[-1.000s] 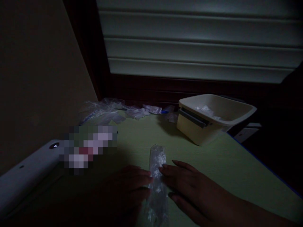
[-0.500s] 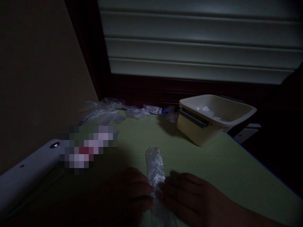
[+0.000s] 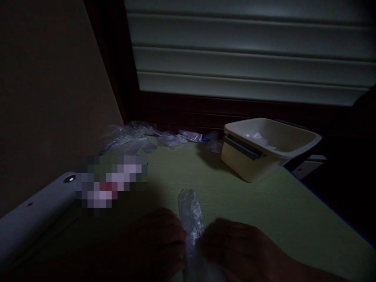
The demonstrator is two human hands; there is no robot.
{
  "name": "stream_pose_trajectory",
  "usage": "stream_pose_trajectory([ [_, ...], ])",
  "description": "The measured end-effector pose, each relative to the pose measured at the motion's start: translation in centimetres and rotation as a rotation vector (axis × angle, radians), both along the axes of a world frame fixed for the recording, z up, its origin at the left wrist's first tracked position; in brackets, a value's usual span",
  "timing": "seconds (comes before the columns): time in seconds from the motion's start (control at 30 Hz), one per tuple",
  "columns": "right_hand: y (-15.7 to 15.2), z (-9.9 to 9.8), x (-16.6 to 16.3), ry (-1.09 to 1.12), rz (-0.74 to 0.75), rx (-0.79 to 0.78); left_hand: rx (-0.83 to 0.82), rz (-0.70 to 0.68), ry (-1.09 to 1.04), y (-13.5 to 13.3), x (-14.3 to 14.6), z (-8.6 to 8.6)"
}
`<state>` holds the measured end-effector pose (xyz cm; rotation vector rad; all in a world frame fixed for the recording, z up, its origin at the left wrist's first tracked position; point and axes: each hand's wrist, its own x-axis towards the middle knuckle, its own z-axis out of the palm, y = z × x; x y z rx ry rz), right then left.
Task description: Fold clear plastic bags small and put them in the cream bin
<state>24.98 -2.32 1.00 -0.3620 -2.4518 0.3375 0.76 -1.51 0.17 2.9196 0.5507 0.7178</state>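
In the head view, a clear plastic bag (image 3: pixel 190 215), creased into a narrow strip, lies lengthwise on the green tabletop (image 3: pixel 164 168). My left hand (image 3: pixel 164 241) grips its left edge with bent fingers. From the other side my right hand (image 3: pixel 241 244) is closed on the right edge, its fingertips slightly blurred. The far end of the strip sticks out beyond both hands. Dim light hides the thumbs and the near end of the bag runs out of the frame.
A cream bin (image 3: pixel 241 162) with dark handles stands at the back right with clear plastic inside. Crumpled plastic bags (image 3: pixel 138 137) line the back edge. At left are a white elongated object (image 3: pixel 38 211) and a pixelated patch. A slatted panel (image 3: pixel 235 66) rises behind.
The strip's far end has come slightly nearer to me and left. My right hand has shifted a little, its fingers now more curled. The view has moved slightly.
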Motion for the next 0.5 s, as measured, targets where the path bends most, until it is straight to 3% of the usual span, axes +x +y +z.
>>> stream_pose_trajectory([
  [0.17, 0.12, -0.43, -0.24, 0.018, 0.018, 0.007, -0.027, -0.034, 0.047, 0.01, -0.27, -0.70],
  [0.5, 0.08, -0.80, -0.49, 0.038, 0.017, 0.064, -0.048, -0.006, 0.107, -0.33, -0.36, 0.01],
])
